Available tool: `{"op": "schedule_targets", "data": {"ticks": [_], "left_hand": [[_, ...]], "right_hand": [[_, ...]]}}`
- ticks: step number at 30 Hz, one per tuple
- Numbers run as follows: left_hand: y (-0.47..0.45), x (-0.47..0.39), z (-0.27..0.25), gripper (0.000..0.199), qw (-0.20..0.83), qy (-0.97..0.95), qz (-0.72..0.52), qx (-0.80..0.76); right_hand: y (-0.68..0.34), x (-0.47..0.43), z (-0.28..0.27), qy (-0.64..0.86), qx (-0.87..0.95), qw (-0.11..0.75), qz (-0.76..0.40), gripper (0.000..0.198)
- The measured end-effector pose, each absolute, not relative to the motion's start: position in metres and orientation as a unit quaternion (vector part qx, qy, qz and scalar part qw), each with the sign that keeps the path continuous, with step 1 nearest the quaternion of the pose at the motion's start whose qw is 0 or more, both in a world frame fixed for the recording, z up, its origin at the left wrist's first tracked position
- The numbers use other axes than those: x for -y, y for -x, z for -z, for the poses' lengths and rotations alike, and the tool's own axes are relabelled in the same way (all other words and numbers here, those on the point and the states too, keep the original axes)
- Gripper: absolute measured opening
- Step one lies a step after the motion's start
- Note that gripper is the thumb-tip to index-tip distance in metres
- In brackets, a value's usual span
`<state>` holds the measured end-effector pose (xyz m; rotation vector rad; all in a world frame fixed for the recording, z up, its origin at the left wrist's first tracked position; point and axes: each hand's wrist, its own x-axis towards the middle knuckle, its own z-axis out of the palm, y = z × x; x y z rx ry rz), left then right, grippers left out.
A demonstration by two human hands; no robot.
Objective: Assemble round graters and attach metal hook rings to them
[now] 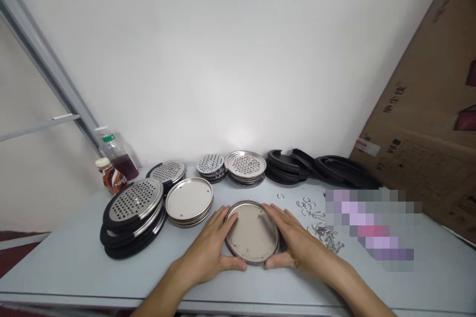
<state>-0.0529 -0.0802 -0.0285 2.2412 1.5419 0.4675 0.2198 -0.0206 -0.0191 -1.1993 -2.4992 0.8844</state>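
Between my two hands is a round, shallow metal plate (253,233) with a raised rim, near the table's front edge. Fingers and thumb of my left hand (215,240) curve along its left side. On the opposite side my right hand (288,237) grips the rim in the same way, thumb at the front. Left of the plate stands a stack of similar plain metal plates (189,198). Loose metal rings and clips (323,233) lie to the right of my right hand.
Grater discs, some with black rims (136,200), are stacked at left; others (245,164) stand along the wall. Black ring-shaped parts (288,166) lie behind on the right. Bottles (115,176) stand at back left. A large cardboard box (420,143) and a blurred patch are at right.
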Motion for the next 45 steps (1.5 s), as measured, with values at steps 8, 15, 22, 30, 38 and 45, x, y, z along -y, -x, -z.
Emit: {"op": "schedule_targets", "data": {"ticks": [8,15,22,30,38,45], "left_hand": [[0.053,0.078,0.024,0.111,0.207,-0.803,-0.142,-0.541],[0.050,0.084,0.017,0.119,0.229,-0.801,-0.187,-0.521],[0.065,0.022,-0.033,0.095,0.091,-0.759,-0.210,-0.610],[0.113,-0.095,-0.039,0.073,0.076,-0.670,-0.165,-0.720],[0.119,-0.105,-0.033,0.068,0.063,-0.666,-0.171,-0.723],[0.116,-0.088,-0.058,0.095,0.027,-0.667,-0.208,-0.715]], "right_hand": [[-0.225,0.038,0.026,0.388,0.879,0.149,-0.234,0.108],[-0.226,0.034,0.028,0.388,0.879,0.148,-0.233,0.109],[-0.226,0.033,0.028,0.385,0.876,0.153,-0.246,0.110],[-0.225,0.035,0.022,0.393,0.869,0.150,-0.260,0.112],[-0.225,0.036,0.019,0.389,0.864,0.165,-0.272,0.115],[-0.225,0.035,0.019,0.391,0.865,0.163,-0.268,0.117]]}}
